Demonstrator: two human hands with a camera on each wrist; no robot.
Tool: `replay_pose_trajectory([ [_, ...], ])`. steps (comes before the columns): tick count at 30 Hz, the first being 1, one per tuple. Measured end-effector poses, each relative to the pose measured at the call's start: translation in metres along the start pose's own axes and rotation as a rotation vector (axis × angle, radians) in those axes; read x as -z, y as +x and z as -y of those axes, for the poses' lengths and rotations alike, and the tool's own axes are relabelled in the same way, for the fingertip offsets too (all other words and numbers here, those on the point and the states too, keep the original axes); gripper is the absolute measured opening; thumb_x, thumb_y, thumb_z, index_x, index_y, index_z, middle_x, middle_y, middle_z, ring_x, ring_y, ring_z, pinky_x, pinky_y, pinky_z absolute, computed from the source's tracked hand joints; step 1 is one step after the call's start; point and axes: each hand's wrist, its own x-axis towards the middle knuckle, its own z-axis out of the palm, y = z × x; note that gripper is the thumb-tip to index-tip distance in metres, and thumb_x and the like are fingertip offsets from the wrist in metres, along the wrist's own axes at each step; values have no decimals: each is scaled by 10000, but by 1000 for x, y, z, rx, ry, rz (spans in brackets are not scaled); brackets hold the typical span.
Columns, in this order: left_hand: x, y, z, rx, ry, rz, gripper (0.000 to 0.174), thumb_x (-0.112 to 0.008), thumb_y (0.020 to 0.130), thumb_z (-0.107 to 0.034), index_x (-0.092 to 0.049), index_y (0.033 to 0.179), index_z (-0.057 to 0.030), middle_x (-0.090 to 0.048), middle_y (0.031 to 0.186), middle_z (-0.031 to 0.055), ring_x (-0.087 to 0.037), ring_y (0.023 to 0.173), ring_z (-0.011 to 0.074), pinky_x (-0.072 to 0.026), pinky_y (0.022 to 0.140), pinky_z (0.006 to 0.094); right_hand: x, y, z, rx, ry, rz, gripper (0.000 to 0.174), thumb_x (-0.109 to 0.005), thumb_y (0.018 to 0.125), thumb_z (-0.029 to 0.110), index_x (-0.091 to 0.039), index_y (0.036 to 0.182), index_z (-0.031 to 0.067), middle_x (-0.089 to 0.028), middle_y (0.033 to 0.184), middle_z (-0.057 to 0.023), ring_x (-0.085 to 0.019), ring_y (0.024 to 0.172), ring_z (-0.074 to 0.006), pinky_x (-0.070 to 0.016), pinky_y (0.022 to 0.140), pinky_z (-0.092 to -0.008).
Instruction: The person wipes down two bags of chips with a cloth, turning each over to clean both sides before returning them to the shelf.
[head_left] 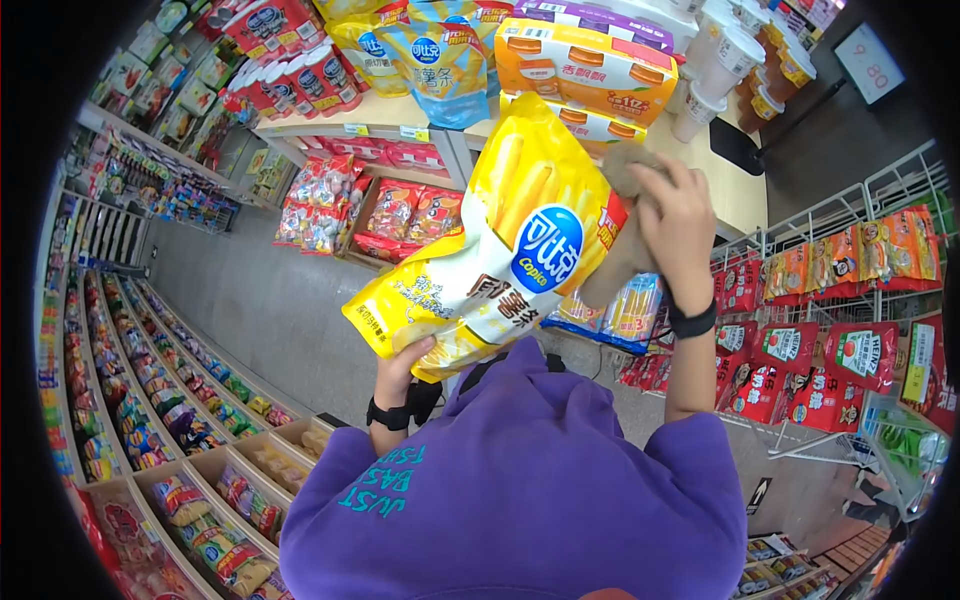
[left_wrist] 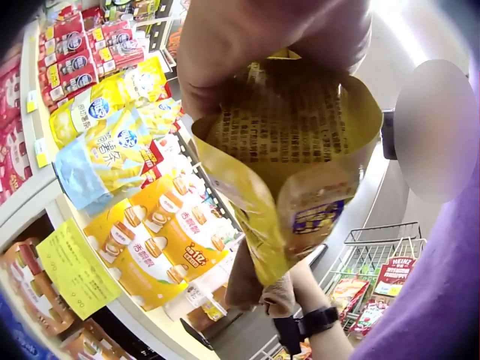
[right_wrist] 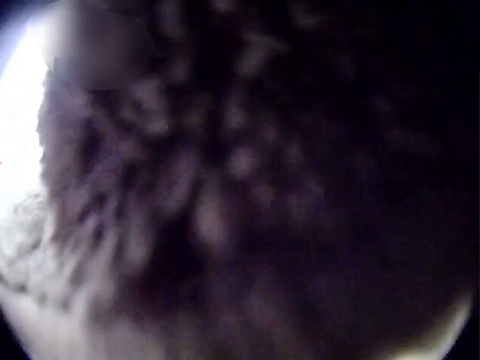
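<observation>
A large yellow snack bag with a blue oval logo is held up, tilted, in front of the purple sweatshirt. My left hand grips its lower corner, thumb on the front. In the left wrist view the same hand is at the bottom end of the bag. My right hand holds a brown cloth at the bag's right edge, fingers curled on it. Dark, blurred fabric fills the right wrist view.
Behind the bag, a display shelf carries orange drink boxes, stacked cups, blue and yellow snack bags and red cans. Wire racks with hanging packets stand to the right; snack shelves curve along the left.
</observation>
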Motion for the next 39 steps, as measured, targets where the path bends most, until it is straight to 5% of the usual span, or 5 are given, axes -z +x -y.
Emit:
replay_pose_trajectory([
  [8, -38, 44, -13, -1218, 878, -79, 663, -771, 624, -101, -333, 1121, -116, -449, 1109, 131, -492, 1046, 358, -392, 915, 478, -18, -50, 7, -320, 610, 93, 332, -634, 682, 97, -618, 1005, 21, -603, 1009, -159, -570, 953, -263, -431, 854, -321],
  [13, -36, 52, -14, -1563, 1285, 199, 512, -700, 676, -110, -425, 1055, -316, -453, 1112, 70, -498, 1090, 275, -336, 981, 464, -46, -88, 41, -794, 1710, 472, 458, -632, 814, 233, -516, 1159, -45, -579, 1107, -85, -534, 1011, -143, -403, 885, -278],
  [17, -37, 54, -13, -1810, 1516, 277, 533, -686, 696, -185, -412, 1112, -375, -442, 1117, 29, -476, 1097, 203, -250, 1034, 425, -48, -88, 55, -691, 1573, 397, 440, -615, 828, 193, -494, 1188, -29, -573, 1118, -79, -542, 994, -137, -406, 874, -269],
  [29, -47, 61, 6, -1814, 1500, 46, 457, -676, 739, -267, -435, 1092, -428, -470, 1184, -125, -308, 1233, 190, 7, 1112, 439, -72, -93, 45, -1200, 2065, 326, 469, -595, 843, 154, -428, 1250, -6, -537, 1189, -83, -543, 1032, -152, -425, 900, -288],
  [39, -39, 69, -2, -1953, 1441, 240, 500, -625, 780, -270, -382, 1199, -392, -443, 1247, -86, -244, 1294, 255, -92, 1097, 470, -60, -86, 39, -830, 1536, 449, 338, -635, 801, 146, -571, 1095, -6, -609, 1041, -57, -554, 963, -130, -418, 845, -264],
])
